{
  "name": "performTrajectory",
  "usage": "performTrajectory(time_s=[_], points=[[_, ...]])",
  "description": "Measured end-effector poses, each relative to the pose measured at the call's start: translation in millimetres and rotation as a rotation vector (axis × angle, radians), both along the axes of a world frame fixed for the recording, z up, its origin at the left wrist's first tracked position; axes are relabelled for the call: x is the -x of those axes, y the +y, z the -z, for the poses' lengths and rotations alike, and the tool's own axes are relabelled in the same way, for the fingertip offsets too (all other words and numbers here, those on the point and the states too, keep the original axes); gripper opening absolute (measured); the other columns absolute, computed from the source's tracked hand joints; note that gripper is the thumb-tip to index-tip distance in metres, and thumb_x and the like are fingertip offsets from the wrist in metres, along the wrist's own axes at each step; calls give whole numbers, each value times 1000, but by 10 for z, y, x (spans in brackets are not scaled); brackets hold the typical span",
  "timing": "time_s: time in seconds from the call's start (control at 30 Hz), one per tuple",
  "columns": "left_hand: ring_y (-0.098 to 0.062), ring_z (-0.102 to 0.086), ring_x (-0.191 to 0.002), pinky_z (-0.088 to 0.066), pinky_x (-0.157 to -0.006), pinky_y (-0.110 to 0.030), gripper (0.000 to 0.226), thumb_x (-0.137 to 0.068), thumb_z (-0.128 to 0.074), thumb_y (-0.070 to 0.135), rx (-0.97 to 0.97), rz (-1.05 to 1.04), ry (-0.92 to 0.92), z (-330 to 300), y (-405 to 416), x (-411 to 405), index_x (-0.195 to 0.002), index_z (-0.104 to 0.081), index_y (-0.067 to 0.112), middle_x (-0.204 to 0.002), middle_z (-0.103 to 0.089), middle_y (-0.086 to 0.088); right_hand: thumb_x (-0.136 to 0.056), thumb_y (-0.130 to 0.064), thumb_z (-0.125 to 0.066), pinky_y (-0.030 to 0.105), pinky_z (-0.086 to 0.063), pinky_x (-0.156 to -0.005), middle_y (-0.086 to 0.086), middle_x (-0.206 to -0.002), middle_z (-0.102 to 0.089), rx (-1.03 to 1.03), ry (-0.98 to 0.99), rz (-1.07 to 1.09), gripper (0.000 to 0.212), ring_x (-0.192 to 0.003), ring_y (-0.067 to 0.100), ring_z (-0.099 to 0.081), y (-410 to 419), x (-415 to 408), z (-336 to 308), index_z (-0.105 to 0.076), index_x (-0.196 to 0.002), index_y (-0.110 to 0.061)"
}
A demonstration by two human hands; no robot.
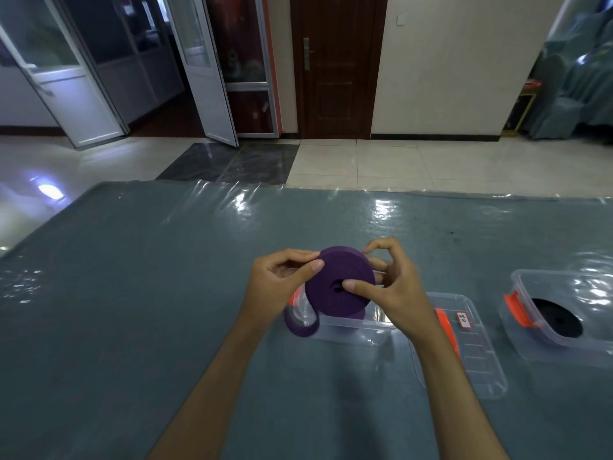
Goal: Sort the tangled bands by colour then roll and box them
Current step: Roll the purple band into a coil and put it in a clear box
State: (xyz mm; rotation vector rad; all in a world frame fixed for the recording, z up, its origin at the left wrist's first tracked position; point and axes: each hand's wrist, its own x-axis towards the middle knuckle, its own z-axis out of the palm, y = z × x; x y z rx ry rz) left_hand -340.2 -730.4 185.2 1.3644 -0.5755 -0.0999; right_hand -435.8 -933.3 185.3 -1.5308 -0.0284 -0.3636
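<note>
Hands (282, 280) (391, 287) grip purple roll (335, 280); lid label (464, 320) unreadable.

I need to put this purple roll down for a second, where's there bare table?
The whole stretch left of the left hand and the far strip beyond the purple roll are bare. Right is crowded: open box, lid, box holding the black roll.

Tiled room beyond a plastic-covered tabletop (166, 293)
Dark wooden door (336, 68) in cream wall (447, 61); open glass doors (199, 61) left; glossy floor (365, 161).
</note>
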Motion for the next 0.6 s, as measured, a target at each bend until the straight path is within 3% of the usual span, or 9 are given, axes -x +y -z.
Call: performTrajectory(time_s=[0.13, 0.3, 0.4, 0.53, 0.6], points=[[-12, -73, -107, -54, -100, -22, 42, -86, -79, 11, -72, 201, 44, 43, 93, 1, -126, -76, 20, -109, -76, 3, -78, -11, -92, 46, -66, -79, 9, -112, -79, 63, -67, 86, 51, -101, 32, -78, -21, 40, 3, -65, -120, -25], [-15, -79, -100, -58, -89, -18, 34, -76, -94, 23, -63, 33, -18, 56, 120, 91, -104, -83, 37, -105, -82, 2, -74, -24, -95, 44, -65, -68, 11, -112, -73, 59, 13, 22, 53, -96, 34, -77, 6, 85, 9, -51, -105, -25], [-17, -79, -96, -59, -84, -20, 25, -70, -93, 34, -7, -60, 68, 127, 61, 161, -91, -79, 34, -100, -82, -1, -78, -24, -93, 48, -66, -72, 9, -110, -73, 35, 16, 31, 56, -97, 33, -77, 17, 117, -12, -57, -122, -29], [-19, -79, -91, -61, -78, -25, 16, -81, -84, 40, 95, -80, 205, 266, -50, 248, -89, -81, 26, -100, -82, -7, -81, -21, -90, 51, -66, -78, 0, -117, -74, 46, -25, 126, 49, -107, 25, -74, 53, 128, 39, -69, -124, -29], [-23, -79, -101, -62, -83, -28, 21, -86, -82, 40, 107, -93, 231, 327, -119, 269, -98, -84, 23, -109, -81, -8, -81, -23, -92, 52, -66, -81, -1, -120, -75, 23, -23, 175, 48, -112, 25, -73, 58, 111, 99, -70, -123, -30]])
